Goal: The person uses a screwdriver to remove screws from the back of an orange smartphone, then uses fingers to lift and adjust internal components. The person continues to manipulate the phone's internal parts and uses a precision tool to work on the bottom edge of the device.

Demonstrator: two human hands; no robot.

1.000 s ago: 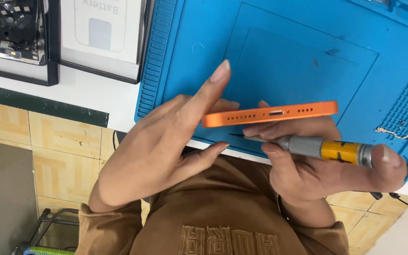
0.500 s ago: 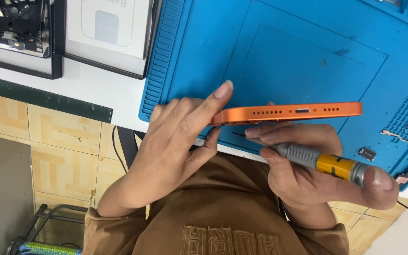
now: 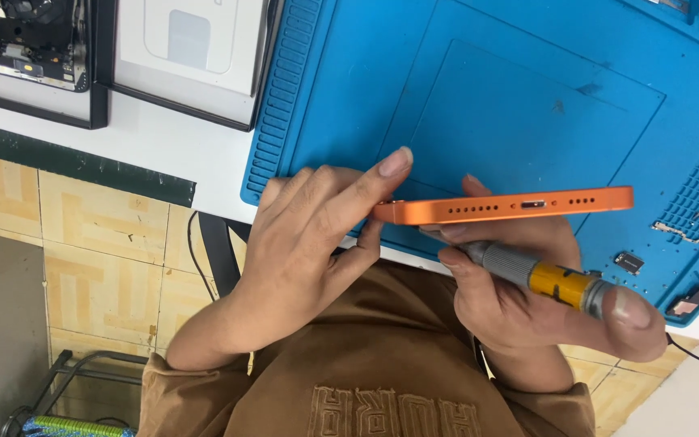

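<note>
Left hand grip pinching left end of flat orange metal-edged phone, held edge-up above blue ribbed silicone work mat on white counter; right hand grip closed around grey-and-yellow precision screwdriver, fingers supporting phone underneath

Bright even light, soft shadows, sharp focus, no glare

Person wears a brown sweatshirt, long sleeves ending at the forearms. Raised block lettering in the same brown runs across the chest, below the sleeve cuffs. Left hand and right hand bare: no gloves, rings or watch visible.
</note>
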